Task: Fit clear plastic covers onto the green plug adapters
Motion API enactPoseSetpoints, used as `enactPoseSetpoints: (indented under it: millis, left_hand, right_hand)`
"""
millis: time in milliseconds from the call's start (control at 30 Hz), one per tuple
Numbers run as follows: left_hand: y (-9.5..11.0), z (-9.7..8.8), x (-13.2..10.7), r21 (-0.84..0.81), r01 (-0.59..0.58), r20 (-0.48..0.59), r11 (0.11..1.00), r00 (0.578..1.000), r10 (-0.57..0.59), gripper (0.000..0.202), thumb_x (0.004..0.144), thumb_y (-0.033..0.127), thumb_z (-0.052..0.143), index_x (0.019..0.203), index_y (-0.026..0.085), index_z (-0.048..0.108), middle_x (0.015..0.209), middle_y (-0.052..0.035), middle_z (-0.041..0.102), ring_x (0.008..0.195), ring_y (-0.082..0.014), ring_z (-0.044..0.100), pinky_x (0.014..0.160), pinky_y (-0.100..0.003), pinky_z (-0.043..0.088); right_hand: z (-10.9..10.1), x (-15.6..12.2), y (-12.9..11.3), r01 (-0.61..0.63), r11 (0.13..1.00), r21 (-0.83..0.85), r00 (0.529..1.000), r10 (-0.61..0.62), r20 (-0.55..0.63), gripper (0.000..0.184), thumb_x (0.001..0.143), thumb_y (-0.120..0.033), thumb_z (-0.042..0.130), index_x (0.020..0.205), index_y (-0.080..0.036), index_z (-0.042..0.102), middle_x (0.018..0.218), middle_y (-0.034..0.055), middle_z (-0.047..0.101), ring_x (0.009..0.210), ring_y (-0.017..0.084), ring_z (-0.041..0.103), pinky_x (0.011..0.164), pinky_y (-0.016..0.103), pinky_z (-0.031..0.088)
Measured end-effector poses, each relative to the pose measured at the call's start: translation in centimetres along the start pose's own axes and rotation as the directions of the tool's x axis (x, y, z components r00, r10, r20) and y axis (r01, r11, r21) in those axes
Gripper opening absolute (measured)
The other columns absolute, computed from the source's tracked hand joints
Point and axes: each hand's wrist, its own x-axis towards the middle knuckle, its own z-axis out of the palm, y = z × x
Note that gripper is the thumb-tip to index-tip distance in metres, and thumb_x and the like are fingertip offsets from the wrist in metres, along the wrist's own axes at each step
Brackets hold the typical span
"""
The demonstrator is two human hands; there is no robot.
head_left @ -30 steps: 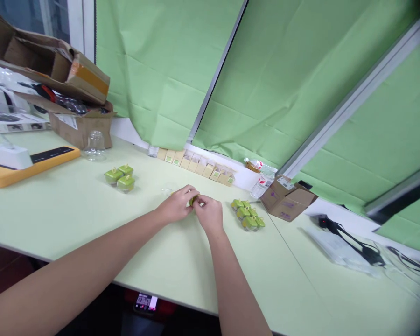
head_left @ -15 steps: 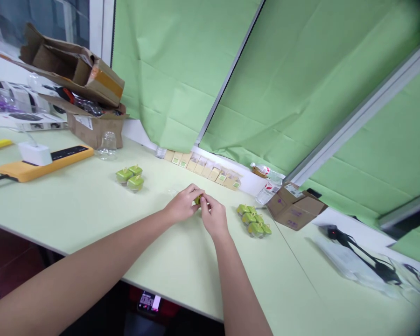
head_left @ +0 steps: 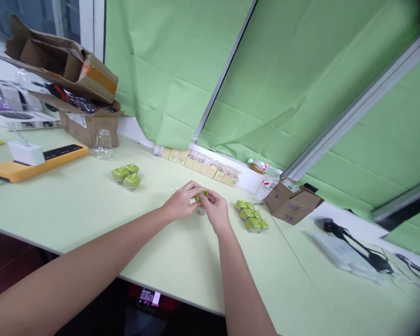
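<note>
Lime green colours the held lid [head_left: 203, 194] and the tops [head_left: 120, 174] of the clear cups [head_left: 131, 185], whose loops [head_left: 133, 175] are yellow; the counter [head_left: 175, 252] is plain pale green, the curtain [head_left: 171, 70] mid-green, the power strip [head_left: 12, 171] orange banded black, and some tan cartons [head_left: 197, 163] bear green squares [head_left: 173, 158].

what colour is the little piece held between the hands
The little piece is green; it shows best in the head view.

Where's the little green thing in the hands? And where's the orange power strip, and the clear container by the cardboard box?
Green thing [head_left: 200, 196]: head view, middle of its visible part.
Orange power strip [head_left: 52, 163]: head view, its orange casing.
Clear container [head_left: 103, 143]: head view, its see-through side.
</note>
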Motion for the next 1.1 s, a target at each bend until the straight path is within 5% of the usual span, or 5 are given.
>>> enactPoseSetpoints:
  millis: [167, 600, 800, 967, 1100]
  left_hand:
    - [0.1, -0.1, 0.0, -0.004, 0.008, 0.013, 1.000, 1.000, -0.008, 0.047, 0.080, 0.010, 0.061, 0.125, 0.024, 0.058, 0.108, -0.0053, 0.056, 0.091, -0.0155, 0.058, 0.084, -0.031, 0.052]
    - [0.7, 0.3, -0.6, 0.025, -0.015, 0.109, 1.000, 0.994, 0.012, 0.052, 0.082, 0.009, 0.059, 0.131, 0.027, 0.055, 0.111, -0.0062, 0.054, 0.099, -0.0177, 0.058, 0.084, -0.031, 0.051]
    - [1.1, 0.2, -0.2, -0.024, -0.005, 0.124, 1.000, 0.992, 0.008, 0.049, 0.082, 0.013, 0.061, 0.129, 0.026, 0.056, 0.110, -0.0065, 0.055, 0.093, -0.0161, 0.058, 0.082, -0.030, 0.051]
    - [1.5, -0.5, 0.4, -0.074, 0.074, 0.239, 0.995, 0.970, -0.054, 0.037, 0.081, 0.022, 0.065, 0.118, 0.023, 0.063, 0.101, -0.0050, 0.056, 0.083, -0.0146, 0.057, 0.079, -0.029, 0.050]
    - [1.7, -0.6, 0.1, -0.117, 0.092, 0.291, 0.989, 0.955, -0.054, 0.035, 0.080, 0.020, 0.065, 0.114, 0.024, 0.066, 0.100, -0.0045, 0.056, 0.081, -0.0144, 0.057, 0.076, -0.028, 0.049]
  right_hand:
    - [-0.4, -0.1, -0.3, -0.079, 0.996, 0.050, 0.997, 0.078, 0.021, 0.035, 0.072, -0.039, 0.074, 0.099, -0.017, 0.071, 0.088, 0.0064, 0.075, 0.085, 0.020, 0.069, 0.078, 0.034, 0.056]
    - [-1.1, -0.1, 0.4, -0.164, 0.986, 0.024, 0.986, 0.164, 0.020, 0.034, 0.065, -0.039, 0.079, 0.087, -0.017, 0.065, 0.078, 0.0028, 0.068, 0.067, 0.015, 0.060, 0.058, 0.026, 0.049]
    - [-2.0, -0.2, -0.3, -0.218, 0.972, 0.093, 0.972, 0.207, 0.111, 0.032, 0.065, -0.039, 0.081, 0.086, -0.018, 0.068, 0.081, 0.0036, 0.069, 0.072, 0.016, 0.063, 0.067, 0.031, 0.052]
    - [-3.1, -0.4, -0.7, -0.328, 0.935, 0.132, 0.914, 0.279, 0.293, 0.034, 0.064, -0.031, 0.084, 0.093, -0.018, 0.072, 0.094, 0.0060, 0.072, 0.089, 0.019, 0.066, 0.087, 0.035, 0.053]
    - [-3.5, -0.5, -0.4, -0.389, 0.918, 0.080, 0.890, 0.353, 0.288, 0.032, 0.061, -0.028, 0.085, 0.090, -0.017, 0.075, 0.092, 0.0056, 0.073, 0.088, 0.019, 0.067, 0.090, 0.037, 0.053]
